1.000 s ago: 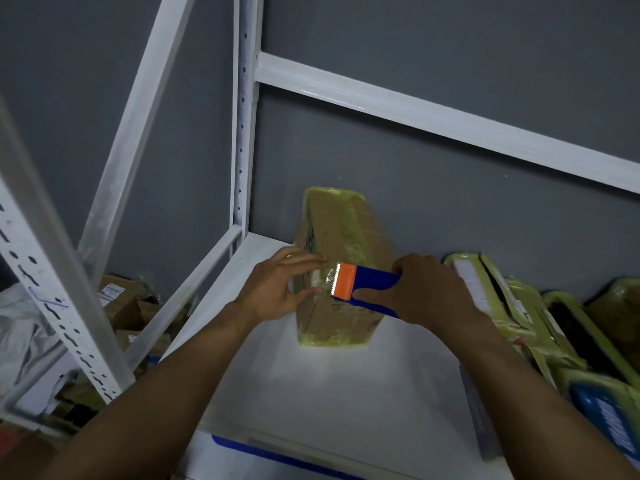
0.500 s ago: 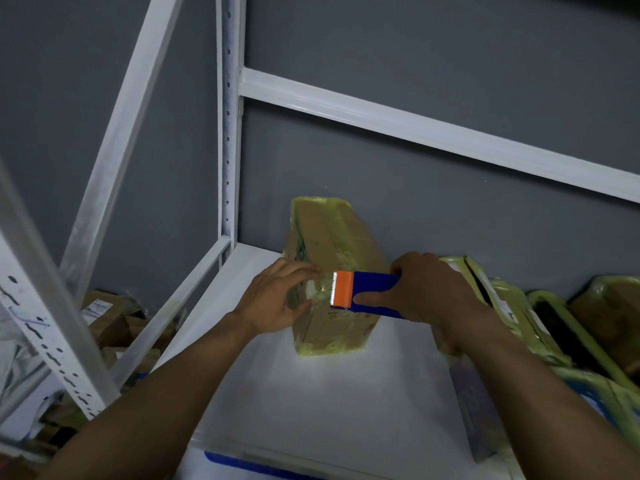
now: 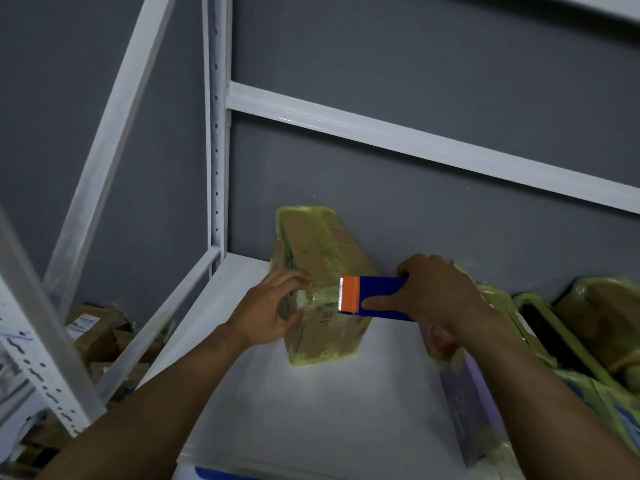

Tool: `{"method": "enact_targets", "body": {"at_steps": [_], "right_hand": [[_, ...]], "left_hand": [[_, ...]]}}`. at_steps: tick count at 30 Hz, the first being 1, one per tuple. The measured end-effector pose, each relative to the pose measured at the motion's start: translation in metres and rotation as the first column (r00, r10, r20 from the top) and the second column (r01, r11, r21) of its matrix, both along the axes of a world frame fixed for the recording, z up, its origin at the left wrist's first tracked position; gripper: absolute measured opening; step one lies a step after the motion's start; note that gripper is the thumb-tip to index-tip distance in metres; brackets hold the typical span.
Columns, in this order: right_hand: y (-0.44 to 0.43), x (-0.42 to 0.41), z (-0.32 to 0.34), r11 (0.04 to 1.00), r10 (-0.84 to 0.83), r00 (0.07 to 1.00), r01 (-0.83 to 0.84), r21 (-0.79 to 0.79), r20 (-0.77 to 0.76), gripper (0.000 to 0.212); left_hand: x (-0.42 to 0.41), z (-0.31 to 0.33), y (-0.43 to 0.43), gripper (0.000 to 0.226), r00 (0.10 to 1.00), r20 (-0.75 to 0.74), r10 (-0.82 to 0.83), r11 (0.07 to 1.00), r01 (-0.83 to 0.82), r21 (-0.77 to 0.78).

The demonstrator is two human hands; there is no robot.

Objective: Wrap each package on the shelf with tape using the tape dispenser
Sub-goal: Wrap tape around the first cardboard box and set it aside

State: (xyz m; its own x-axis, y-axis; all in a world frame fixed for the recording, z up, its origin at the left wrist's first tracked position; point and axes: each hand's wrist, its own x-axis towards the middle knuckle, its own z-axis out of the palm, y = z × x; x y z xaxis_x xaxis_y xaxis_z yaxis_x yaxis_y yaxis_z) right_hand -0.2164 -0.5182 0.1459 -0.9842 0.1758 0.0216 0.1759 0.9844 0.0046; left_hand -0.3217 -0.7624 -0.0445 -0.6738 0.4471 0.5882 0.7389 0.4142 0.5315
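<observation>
Pulled a bit further right, the blue and orange plastic tape dispenser [image 3: 377,298] is gripped by the right hand [image 3: 440,292]. Clear tape [image 3: 323,299] is pinched by the left hand [image 3: 273,306] onto the brown cardboard package [image 3: 318,251] on the white shelf [image 3: 277,410], so it sticks.

The right hand [image 3: 436,292] covers the tape dispenser's [image 3: 374,297] rear, hiding its roll. Handwriting on the package [image 3: 322,258] is too small to read. The wrapped parcels [image 3: 602,313] are cut off by the frame's right edge.
</observation>
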Motion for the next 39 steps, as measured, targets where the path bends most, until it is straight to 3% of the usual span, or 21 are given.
{"method": "enact_targets", "body": {"at_steps": [7, 11, 14, 20, 27, 34, 39], "right_hand": [[0.009, -0.018, -0.010, 0.999, 0.015, 1.000, -0.014, -0.035, 0.024, 0.079], [0.011, -0.025, -0.014, 0.999, 0.037, 0.999, -0.036, -0.037, 0.036, 0.084], [0.012, -0.029, -0.017, 0.998, 0.055, 0.998, -0.054, -0.025, 0.033, 0.088], [0.015, -0.030, -0.020, 0.998, 0.061, 0.998, -0.061, -0.028, 0.026, 0.089], [0.014, -0.024, -0.028, 0.997, 0.057, 0.998, -0.056, -0.059, 0.006, 0.088], [0.013, -0.016, -0.024, 0.981, 0.101, 0.995, -0.098, -0.168, 0.010, 0.089], [0.013, -0.004, -0.011, 0.985, 0.114, 0.992, -0.108, -0.134, 0.044, 0.078]], "left_hand": [[0.004, 0.003, 0.001, 0.053, 0.989, 0.138, -0.059, 0.997, 0.065, -0.033], [0.006, 0.004, 0.004, 0.068, 0.997, 0.050, -0.062, 0.990, 0.068, -0.127], [0.009, 0.003, 0.005, 0.060, 0.999, -0.040, -0.012, 0.990, 0.006, -0.141], [0.014, 0.016, 0.016, 0.047, 0.990, -0.075, 0.116, 0.992, -0.119, -0.039], [0.017, 0.006, 0.017, 0.038, 0.971, -0.173, 0.168, 0.978, -0.186, -0.094], [0.013, 0.011, 0.004, 0.049, 0.982, -0.141, 0.123, 0.974, -0.147, -0.171], [0.014, 0.009, -0.005, 0.042, 0.988, -0.127, 0.090, 0.982, -0.109, -0.151]]}}
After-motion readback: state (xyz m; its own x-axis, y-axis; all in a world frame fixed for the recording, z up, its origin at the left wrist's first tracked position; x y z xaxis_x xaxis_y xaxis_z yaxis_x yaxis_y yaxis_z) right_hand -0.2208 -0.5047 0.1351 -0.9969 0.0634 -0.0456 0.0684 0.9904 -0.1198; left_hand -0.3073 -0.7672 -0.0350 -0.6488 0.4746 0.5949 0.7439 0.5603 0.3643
